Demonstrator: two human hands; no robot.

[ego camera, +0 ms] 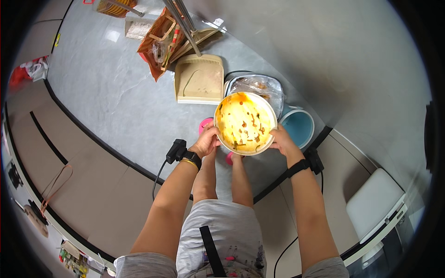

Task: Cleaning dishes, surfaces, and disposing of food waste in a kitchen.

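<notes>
Both hands hold a round, light-coloured bowl (245,123) out in front of me, level with my shins in the picture. Orange-yellow oily residue and small brown and dark food scraps coat its inside. My left hand (207,138) grips the rim at the left, and my right hand (283,139) grips it at the right. Just beyond the bowl stands a trash bin lined with a clear plastic bag (259,85), with some waste inside. The bowl covers the near part of that bin.
A blue bucket (298,128) stands right of the bin. A beige dustpan (200,80), a broom (205,36) and an orange paper bag (161,45) are on the left. A grey wall (340,62) rises at the right. Pink slippers (205,124) are on my feet.
</notes>
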